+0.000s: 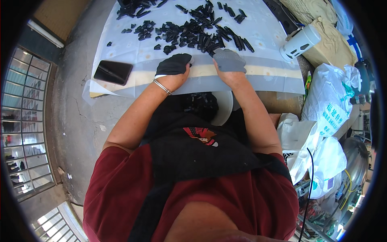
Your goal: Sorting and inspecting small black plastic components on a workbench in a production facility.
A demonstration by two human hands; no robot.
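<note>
My left hand (174,67), in a black glove with a metal bangle at the wrist, is closed at the table's near edge. Its curled fingers hide whatever may be in them. To its right, my right hand (229,63) wears a grey dotted glove, its fingers also bent inward. A dark bit shows by its thumb, but I cannot tell whether it is gripped or part of the heap. Just beyond both hands lie many small black plastic pieces (185,34), loosely heaped. Below the table edge, a white bucket (226,108) holds more shiny black pieces (201,104).
A clear sheet over a flowered cloth covers the table (266,72). A black phone (113,72) lies at its left, and a white tumbler (300,42) stands at its right edge. White plastic bags (328,97) crowd the right side. A barred window (26,125) is on the left.
</note>
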